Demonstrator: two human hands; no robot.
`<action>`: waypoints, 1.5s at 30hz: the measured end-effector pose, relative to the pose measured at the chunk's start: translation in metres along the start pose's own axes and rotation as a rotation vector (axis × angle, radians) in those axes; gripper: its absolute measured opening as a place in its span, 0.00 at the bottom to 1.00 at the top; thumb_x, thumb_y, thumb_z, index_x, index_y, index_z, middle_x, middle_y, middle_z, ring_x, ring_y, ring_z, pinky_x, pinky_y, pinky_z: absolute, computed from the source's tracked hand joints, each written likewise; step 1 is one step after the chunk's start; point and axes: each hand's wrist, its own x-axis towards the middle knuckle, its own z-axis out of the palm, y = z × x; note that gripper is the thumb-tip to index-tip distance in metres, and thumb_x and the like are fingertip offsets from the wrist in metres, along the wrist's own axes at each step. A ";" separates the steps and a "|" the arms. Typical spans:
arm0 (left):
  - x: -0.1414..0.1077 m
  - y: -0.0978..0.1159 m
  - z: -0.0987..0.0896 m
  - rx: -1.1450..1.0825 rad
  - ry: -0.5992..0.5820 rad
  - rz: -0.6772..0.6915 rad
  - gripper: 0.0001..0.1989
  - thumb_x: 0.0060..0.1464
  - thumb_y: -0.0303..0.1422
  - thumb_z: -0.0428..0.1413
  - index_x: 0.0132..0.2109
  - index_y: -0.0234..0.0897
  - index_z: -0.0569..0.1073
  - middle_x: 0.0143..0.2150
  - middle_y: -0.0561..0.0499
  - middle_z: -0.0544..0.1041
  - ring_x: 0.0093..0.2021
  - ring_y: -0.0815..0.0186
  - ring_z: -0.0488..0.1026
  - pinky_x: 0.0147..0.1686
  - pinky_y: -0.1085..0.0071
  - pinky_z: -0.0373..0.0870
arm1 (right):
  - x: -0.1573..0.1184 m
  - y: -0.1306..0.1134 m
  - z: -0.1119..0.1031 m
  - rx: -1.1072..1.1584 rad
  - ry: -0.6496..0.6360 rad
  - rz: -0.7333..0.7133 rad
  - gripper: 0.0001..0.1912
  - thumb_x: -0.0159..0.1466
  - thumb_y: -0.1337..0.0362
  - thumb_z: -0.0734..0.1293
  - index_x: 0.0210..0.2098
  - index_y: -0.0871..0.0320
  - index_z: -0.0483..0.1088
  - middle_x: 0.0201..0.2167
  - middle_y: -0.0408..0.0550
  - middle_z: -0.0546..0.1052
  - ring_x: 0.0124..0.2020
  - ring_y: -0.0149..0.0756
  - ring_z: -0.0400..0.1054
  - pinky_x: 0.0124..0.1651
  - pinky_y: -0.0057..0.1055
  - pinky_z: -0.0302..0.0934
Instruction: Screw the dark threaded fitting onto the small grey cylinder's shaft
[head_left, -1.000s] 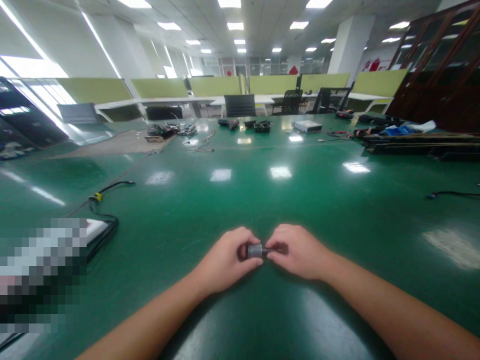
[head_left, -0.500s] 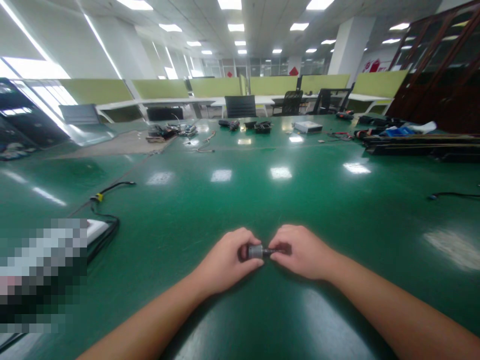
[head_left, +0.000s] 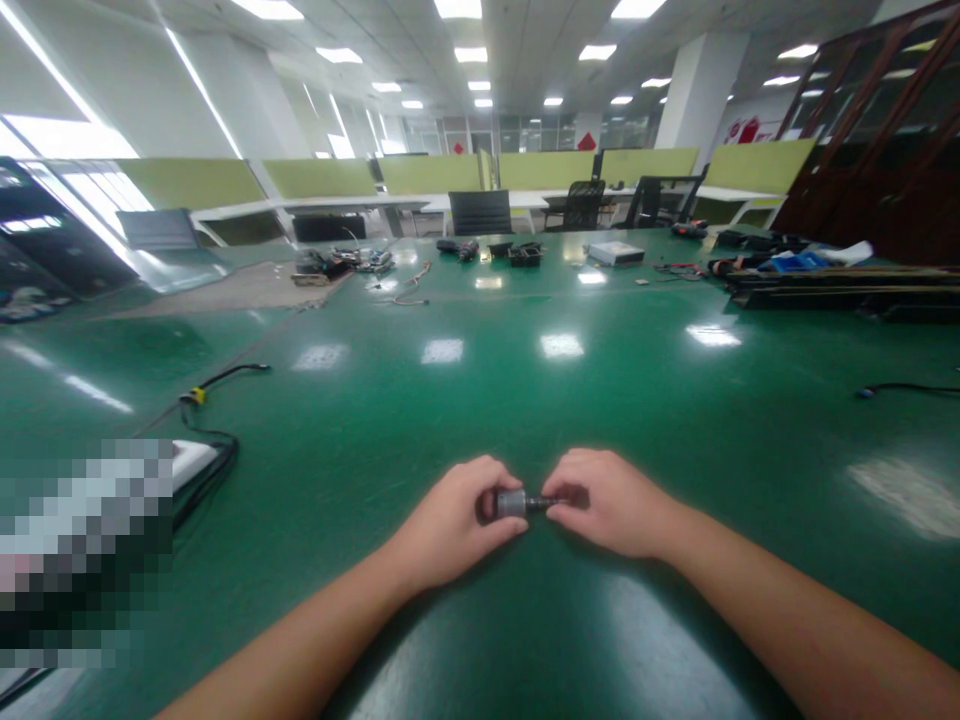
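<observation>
There goes the right hand (head_left: 604,500), pinched on the dark shaft (head_left: 537,504), edging off from the left hand (head_left: 457,520) and its snug grip round the grey cylinder (head_left: 512,503) (green table's (head_left: 480,410) near side), baring more shaft.

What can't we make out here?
Head view throughout:
Dark shaft: right end, hidden by the right hand.
Grey cylinder: left end, shadowed within the left hand.
Pale object, lower left: pixelated, cut by left edge.
Black cable: cut by right edge.
Far dark parts: too small, blurred.
</observation>
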 end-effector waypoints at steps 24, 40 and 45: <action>0.000 0.000 0.000 -0.007 -0.015 -0.007 0.11 0.55 0.35 0.64 0.43 0.38 0.74 0.35 0.53 0.73 0.33 0.66 0.70 0.35 0.71 0.64 | -0.006 0.010 -0.012 -0.038 0.008 0.009 0.03 0.57 0.69 0.72 0.32 0.57 0.76 0.29 0.43 0.77 0.31 0.33 0.68 0.37 0.30 0.58; 0.001 0.000 0.000 -0.018 -0.024 -0.010 0.11 0.56 0.36 0.64 0.44 0.39 0.74 0.36 0.53 0.73 0.34 0.65 0.70 0.35 0.71 0.64 | -0.010 0.025 -0.029 0.053 -0.055 0.150 0.04 0.56 0.70 0.71 0.32 0.58 0.77 0.27 0.42 0.77 0.27 0.30 0.69 0.31 0.26 0.61; 0.001 0.001 0.001 -0.010 -0.017 -0.012 0.11 0.55 0.36 0.64 0.44 0.38 0.75 0.36 0.53 0.73 0.34 0.65 0.70 0.35 0.71 0.64 | -0.010 0.024 -0.029 0.082 -0.089 0.166 0.04 0.56 0.68 0.72 0.33 0.58 0.78 0.27 0.42 0.77 0.27 0.31 0.70 0.31 0.26 0.62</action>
